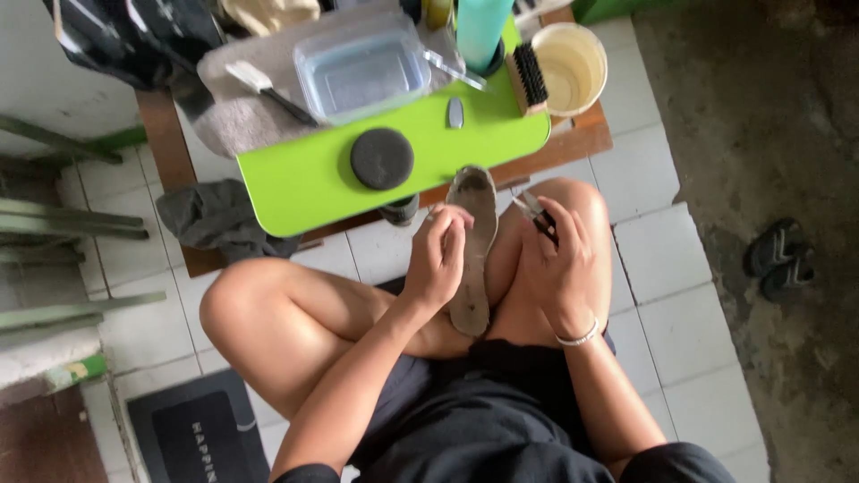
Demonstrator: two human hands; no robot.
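I sit with bare knees over a tiled floor. My left hand (438,255) grips the side of a dirty grey shoe insole (474,246), which stands tilted between my knees with its toe end up. My right hand (559,264) rests on my right knee and holds a thin dark tool with a pale tip (534,213), its end close to the insole's upper right edge. A silver bracelet circles my right wrist.
A lime green board (313,174) on a low wooden table carries a round dark sponge (382,158), clear plastic tub (362,73), scrub brush (530,78), cream bucket (573,67) and teal bottle (480,31). Grey cloth (219,217) hangs left. Dark sandals (780,259) lie right.
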